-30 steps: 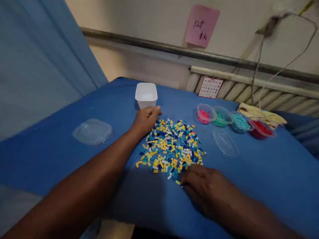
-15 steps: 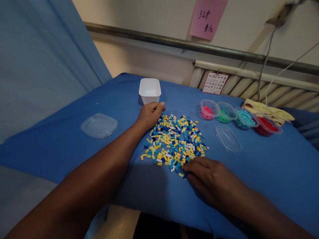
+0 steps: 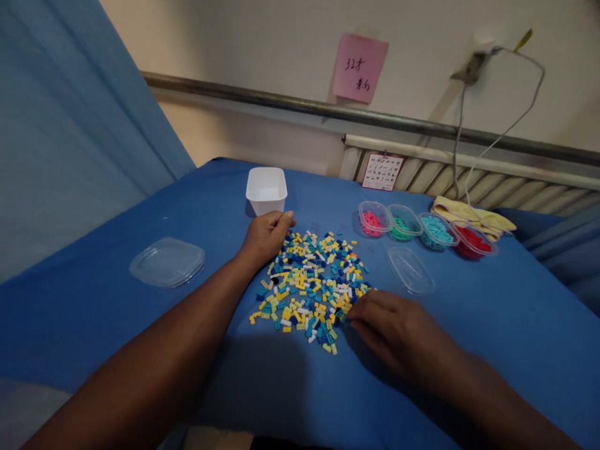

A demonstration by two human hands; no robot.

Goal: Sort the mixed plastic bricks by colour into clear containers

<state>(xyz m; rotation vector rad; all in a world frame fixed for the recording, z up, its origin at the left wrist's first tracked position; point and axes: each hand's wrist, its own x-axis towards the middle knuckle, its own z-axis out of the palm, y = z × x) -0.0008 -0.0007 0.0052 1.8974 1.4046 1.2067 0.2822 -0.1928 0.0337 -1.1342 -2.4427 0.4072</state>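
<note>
Small toy building bricks [image 3: 309, 281] in yellow, pale yellow, white, teal and dark blue lie spread in a loose pile on the blue cloth. My left hand [image 3: 267, 236] rests closed at the far left edge of the pile, just in front of a white plastic tub [image 3: 266, 190]. Whatever its curled fingers hold, if anything, is hidden. At the pile's near right edge, my right hand [image 3: 394, 325] reaches in palm down, thumb and fingers pinched together at the bricks. I cannot make out what lies between those fingertips.
Four clear boxes stand in a row at the back right, with pink bricks [image 3: 372, 223], green bricks [image 3: 400, 229], turquoise bricks [image 3: 435, 231] and red bricks [image 3: 470, 242]. Clear lids [image 3: 169, 262] lie left, another lid [image 3: 410, 270] right. Behind are a yellow cloth [image 3: 473, 215] and radiator [image 3: 422, 172].
The camera view has shifted, so the scene sits lower and further left. Relative to the pile, my right hand has moved right and farther up its edge. My left hand stays closed in place.
</note>
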